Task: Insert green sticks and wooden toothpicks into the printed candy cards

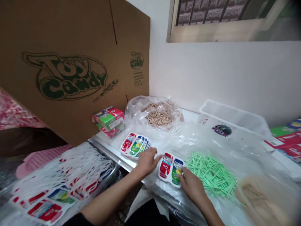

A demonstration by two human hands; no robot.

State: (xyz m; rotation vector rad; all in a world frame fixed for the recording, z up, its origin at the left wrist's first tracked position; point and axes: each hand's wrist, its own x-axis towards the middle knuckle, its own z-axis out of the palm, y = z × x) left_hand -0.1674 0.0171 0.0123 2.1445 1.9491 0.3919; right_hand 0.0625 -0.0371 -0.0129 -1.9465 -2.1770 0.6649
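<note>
My right hand [191, 183] pinches the right edge of a flat candy packet [166, 168] printed with a red cola can and a green-and-blue lemon can. My left hand [147, 161] is at the right end of a fanned stack of similar packets [131, 145]; its thumb points away from its fingers toward the held packet, and nothing shows in its grasp. Just right of my right hand lies a loose pile of light green sticks [213, 172] on clear plastic.
A clear bag of brown sticks [160, 114] sits at the back, beside stacked candy boxes [110, 121]. A tall cardboard box [70, 34] rises at left. A tray [115, 169] with many packets stands lower left. A translucent bin [235, 114] lies along the wall.
</note>
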